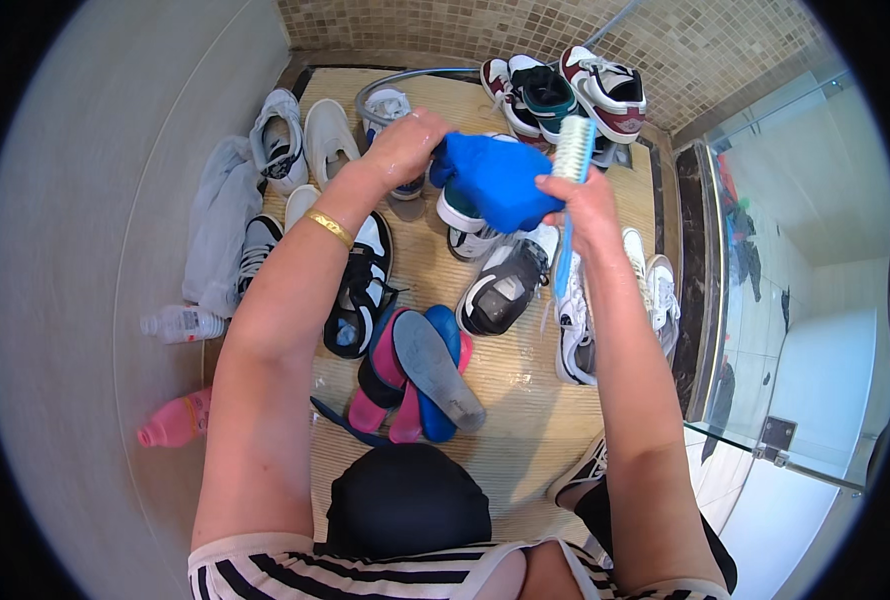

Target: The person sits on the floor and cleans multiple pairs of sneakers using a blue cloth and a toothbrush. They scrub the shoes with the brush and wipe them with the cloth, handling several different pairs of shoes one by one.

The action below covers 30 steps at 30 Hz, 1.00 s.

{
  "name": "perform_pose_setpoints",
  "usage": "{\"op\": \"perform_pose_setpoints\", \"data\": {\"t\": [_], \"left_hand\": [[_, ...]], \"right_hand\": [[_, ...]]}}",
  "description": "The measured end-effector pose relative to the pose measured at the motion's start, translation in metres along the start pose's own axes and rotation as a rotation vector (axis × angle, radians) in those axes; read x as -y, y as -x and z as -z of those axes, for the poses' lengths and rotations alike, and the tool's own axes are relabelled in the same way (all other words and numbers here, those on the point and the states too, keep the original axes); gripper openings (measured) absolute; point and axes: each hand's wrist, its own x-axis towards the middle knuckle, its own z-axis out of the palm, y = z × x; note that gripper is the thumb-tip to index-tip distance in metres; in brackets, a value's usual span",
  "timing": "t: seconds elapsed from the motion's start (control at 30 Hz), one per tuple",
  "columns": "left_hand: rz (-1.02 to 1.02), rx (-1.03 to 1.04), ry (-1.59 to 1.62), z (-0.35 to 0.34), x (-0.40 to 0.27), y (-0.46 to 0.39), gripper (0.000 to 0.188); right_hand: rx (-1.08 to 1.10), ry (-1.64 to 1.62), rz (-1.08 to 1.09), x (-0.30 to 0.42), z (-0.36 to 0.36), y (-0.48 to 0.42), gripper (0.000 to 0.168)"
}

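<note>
My left hand grips one end of a wet blue cloth, stretched across above the shoes. In my right hand are the cloth's other end and a scrubbing brush with a blue handle and pale bristles, standing upright. Under the cloth sits a green and white sneaker, partly hidden. Just below it lies a black and grey sneaker. A black and white sneaker rests by my left forearm, and white sneakers are beside my right forearm.
Loose insoles are piled mid-floor. More sneakers stand at the back right, near a grey hose. A clear plastic bottle, a pink bottle and a translucent bag are on the left; a glass door is right.
</note>
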Motion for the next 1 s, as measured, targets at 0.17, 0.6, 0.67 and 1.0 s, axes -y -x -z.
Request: {"op": "perform_pose_setpoints", "data": {"t": [0.17, 0.6, 0.67, 1.0], "left_hand": [[-0.067, -0.079, -0.013, 0.008, -0.041, -0.008, 0.04], [0.063, 0.212, 0.241, -0.011, -0.03, -0.003, 0.056], [0.081, 0.214, 0.231, -0.018, -0.025, 0.0, 0.057], [0.106, 0.075, 0.331, -0.03, 0.007, 0.02, 0.065]], "right_hand": [[-0.057, -0.157, 0.087, 0.012, 0.044, 0.017, 0.046], [-0.094, -0.198, -0.134, -0.061, 0.043, 0.032, 0.04], [-0.113, -0.199, -0.123, -0.06, 0.041, 0.028, 0.039], [-0.029, -0.293, -0.257, -0.065, 0.027, 0.023, 0.032]]}}
